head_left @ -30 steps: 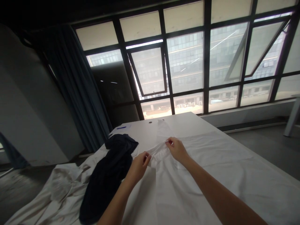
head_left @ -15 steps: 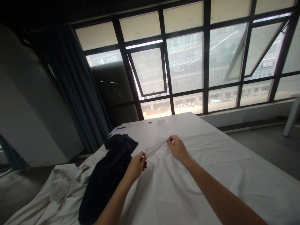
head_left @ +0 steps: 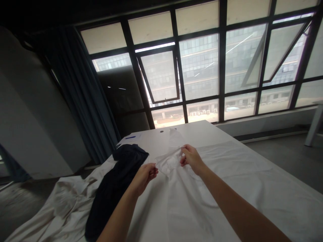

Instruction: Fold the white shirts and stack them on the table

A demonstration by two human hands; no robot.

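Though wrinkly, cloth (head_left: 185, 188) from grip (head_left: 144, 175) to grip (head_left: 192, 159)

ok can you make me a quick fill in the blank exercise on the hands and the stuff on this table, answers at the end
1. The cloth pinched by the left hand and right hand is ____ in colour.
2. The dark garment lies on the person's ____ side of that cloth.
3. The pen near the far end of the table is ____ in colour.

Missing words: white; left; blue
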